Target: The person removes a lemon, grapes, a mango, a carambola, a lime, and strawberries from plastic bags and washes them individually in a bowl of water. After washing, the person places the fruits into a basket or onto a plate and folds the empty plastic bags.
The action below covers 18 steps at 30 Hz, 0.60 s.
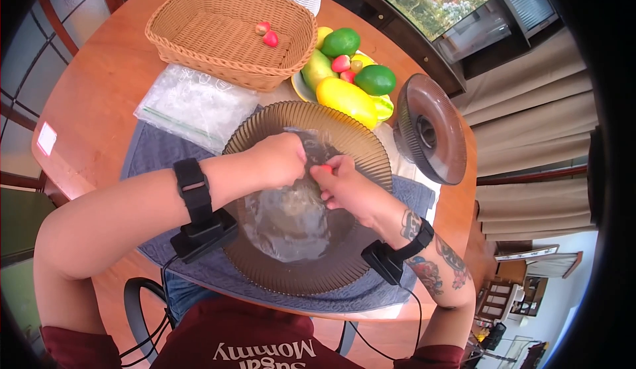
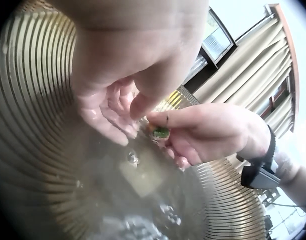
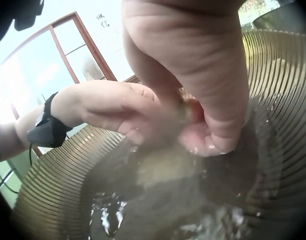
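Observation:
A large ribbed amber glass bowl point(image 1: 371, 150) holds water point(image 1: 285, 226). Above the water my right hand point(image 1: 344, 185) pinches a small strawberry point(image 1: 326, 168) between thumb and fingers; its green top shows in the left wrist view. Close beside it is my left hand point(image 1: 281, 160), wet, its fingers point(image 2: 105, 122) loosely curled with nothing visible in them. The two hands nearly meet over the bowl, and in the right wrist view the left fingertips overlap the right ones. Both hands hang palm-inward, near the water.
Behind the bowl, a wicker basket point(image 1: 225, 71) holds red strawberries point(image 1: 270, 39). A plate point(image 1: 299, 89) of yellow and green fruit stands right of it. A plastic zip bag point(image 1: 189, 107) lies on the blue towel point(image 1: 149, 170). At the right edge stands a tinted glass dish point(image 1: 450, 137).

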### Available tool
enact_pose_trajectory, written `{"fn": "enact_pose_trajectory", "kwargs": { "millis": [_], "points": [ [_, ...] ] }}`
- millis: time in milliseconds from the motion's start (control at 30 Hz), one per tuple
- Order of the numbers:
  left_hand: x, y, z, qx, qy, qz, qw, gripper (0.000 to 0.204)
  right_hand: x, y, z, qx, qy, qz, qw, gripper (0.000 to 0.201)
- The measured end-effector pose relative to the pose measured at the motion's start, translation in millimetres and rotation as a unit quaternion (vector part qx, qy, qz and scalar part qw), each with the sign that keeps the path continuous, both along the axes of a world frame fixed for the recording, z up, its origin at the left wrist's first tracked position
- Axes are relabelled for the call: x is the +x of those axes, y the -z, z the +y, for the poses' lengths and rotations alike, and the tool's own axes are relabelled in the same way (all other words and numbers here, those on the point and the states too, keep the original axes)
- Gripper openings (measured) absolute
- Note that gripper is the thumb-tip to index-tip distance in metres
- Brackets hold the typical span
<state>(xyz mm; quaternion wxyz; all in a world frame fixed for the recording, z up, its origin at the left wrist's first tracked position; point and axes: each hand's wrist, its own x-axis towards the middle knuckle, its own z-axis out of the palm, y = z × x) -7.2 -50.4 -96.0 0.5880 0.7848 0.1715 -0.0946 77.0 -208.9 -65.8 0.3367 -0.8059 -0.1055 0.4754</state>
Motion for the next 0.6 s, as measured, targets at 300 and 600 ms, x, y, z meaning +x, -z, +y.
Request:
{"fn": "enact_pose_trajectory", "kwargs": {
  "millis": [300, 600],
  "points": [
    [2, -4, 2, -0.129, 0.122, 0.225, 0.958, 0.034, 8, 7, -9, 0.050, -0.250, 0.044, 0.966, 0.045],
    [4, -11, -2, -0.164, 0.076, 0.222, 0.958, 0.045, 7, 1, -2, 0.063, -0.004, 0.112, 0.992, 0.040]
  ]
}}
